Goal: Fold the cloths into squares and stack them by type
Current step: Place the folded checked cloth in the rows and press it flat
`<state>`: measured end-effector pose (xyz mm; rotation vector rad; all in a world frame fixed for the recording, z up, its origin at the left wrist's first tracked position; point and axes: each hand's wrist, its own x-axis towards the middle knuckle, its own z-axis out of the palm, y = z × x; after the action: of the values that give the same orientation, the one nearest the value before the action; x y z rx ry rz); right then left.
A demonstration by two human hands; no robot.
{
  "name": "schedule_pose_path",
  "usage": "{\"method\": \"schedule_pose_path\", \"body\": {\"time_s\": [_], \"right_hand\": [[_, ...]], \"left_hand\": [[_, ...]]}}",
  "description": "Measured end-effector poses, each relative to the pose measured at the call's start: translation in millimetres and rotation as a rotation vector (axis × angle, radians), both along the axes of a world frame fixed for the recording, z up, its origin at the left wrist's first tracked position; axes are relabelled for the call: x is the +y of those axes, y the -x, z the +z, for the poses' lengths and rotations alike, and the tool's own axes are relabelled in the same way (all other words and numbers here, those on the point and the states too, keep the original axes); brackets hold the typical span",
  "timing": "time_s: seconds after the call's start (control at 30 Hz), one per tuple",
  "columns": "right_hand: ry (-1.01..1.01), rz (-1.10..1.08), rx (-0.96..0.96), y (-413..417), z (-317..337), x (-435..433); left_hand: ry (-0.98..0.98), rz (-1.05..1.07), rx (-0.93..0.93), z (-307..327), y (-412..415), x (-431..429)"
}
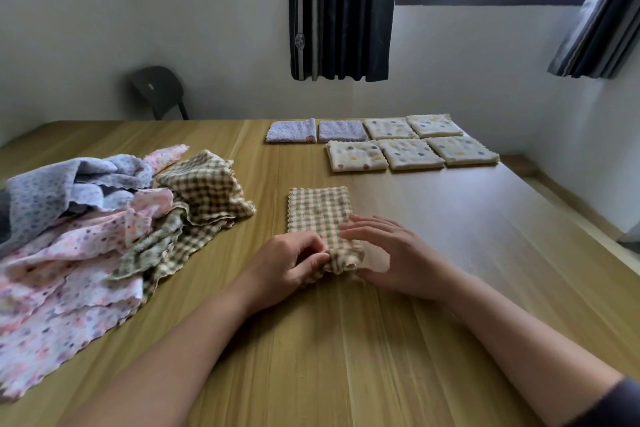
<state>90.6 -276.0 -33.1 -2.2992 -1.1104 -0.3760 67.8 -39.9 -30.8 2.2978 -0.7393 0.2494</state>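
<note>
Table (346,340) surface: seven folded squares (410,153) far right, apparently unstacked; pile (86,225) left, unfolded. Centre: left hand (287,267) pinches gingham cloth (317,208), half-folded; right hand (391,253) rests flat-fingered on it.

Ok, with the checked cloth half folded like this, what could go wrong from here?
The near end of the checked cloth is bunched where the left hand pinches it; folded over so, it may come out lopsided, not square.
The right hand only lays flat fingers on it, so it could slide.
The cream dotted squares lie side by side; stacking them might get skipped.
</note>
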Motion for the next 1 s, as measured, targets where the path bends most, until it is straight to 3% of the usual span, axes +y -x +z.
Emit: {"method": "schedule_pose_path", "body": {"time_s": [0.13, 0.27, 0.33, 0.47, 0.6, 0.73, 0.9, 1.0], "right_hand": [[-0.255, -0.025, 0.06, 9, 1, 11], [-0.4, -0.119, 0.149, 11, 4, 7], [-0.428, -0.143, 0.2, 10, 5, 7], [-0.538, -0.134, 0.303, 10, 7, 12], [-0.688, -0.174, 0.429, -4, 16, 23], [-0.624, -0.402, 0.511, -41, 18, 37], [-0.209, -0.629, 0.593, -75, 17, 51], [-0.292, -0.558, 0.589, -77, 26, 53]], "left_hand": [[-0.039, -0.105, -0.002, 7, 4, 9], [-0.256, -0.1, -0.227, 5, 3, 18], [-0.172, -0.023, -0.309, 1, 1, 18], [0.114, 0.039, -0.12, 6, 6, 14], [0.191, 0.225, -0.061, 14, -4, 3], [0.202, 0.411, 0.176, 21, -32, -9], [0.002, 0.603, 0.337, 22, -62, -17], [-0.02, 0.591, 0.29, 29, -61, -17]]}}
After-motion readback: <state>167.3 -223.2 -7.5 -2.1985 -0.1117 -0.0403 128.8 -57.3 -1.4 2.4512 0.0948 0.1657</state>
